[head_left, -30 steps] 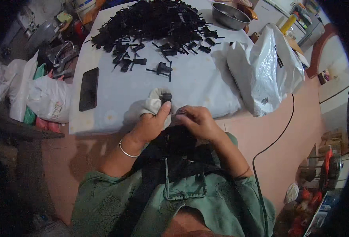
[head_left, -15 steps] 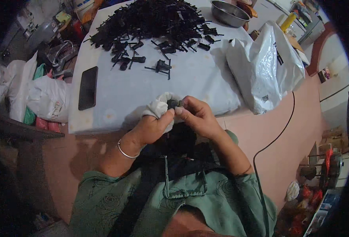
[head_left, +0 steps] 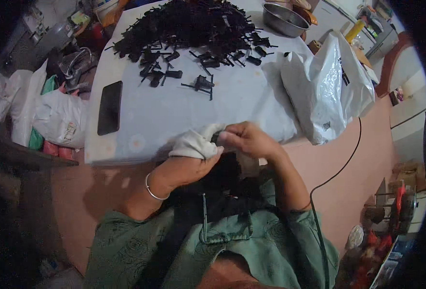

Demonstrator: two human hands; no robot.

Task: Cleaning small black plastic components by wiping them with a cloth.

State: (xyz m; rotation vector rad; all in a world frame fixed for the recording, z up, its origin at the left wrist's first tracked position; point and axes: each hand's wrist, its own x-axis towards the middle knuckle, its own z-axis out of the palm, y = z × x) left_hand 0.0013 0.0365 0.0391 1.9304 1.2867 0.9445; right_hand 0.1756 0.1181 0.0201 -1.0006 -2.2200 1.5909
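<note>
My left hand (head_left: 186, 169), a silver bangle on its wrist, is closed around a bunched white cloth (head_left: 193, 144) just in front of the table's near edge. A small black part (head_left: 216, 138) shows at the cloth's right end, mostly covered by cloth and fingers. From the right, my right hand (head_left: 251, 140) meets it with thumb and forefinger pinched there, a little smeared by motion. On the table beyond, a single black piece with thin arms (head_left: 202, 85) lies apart from a large heap of similar black pieces (head_left: 189, 29).
A pale patterned cloth covers the table (head_left: 150, 120). A dark phone (head_left: 110, 108) lies at its left, a big white plastic bag (head_left: 314, 96) slumps over its right edge, and a metal bowl (head_left: 285, 20) stands far right. White sacks (head_left: 61, 118) crowd the left side; a black cable (head_left: 340, 166) hangs at right.
The white cloth now covers more of the black part. My left hand has turned and dropped slightly; my right hand has shifted a little to the right. The view has moved slightly.
</note>
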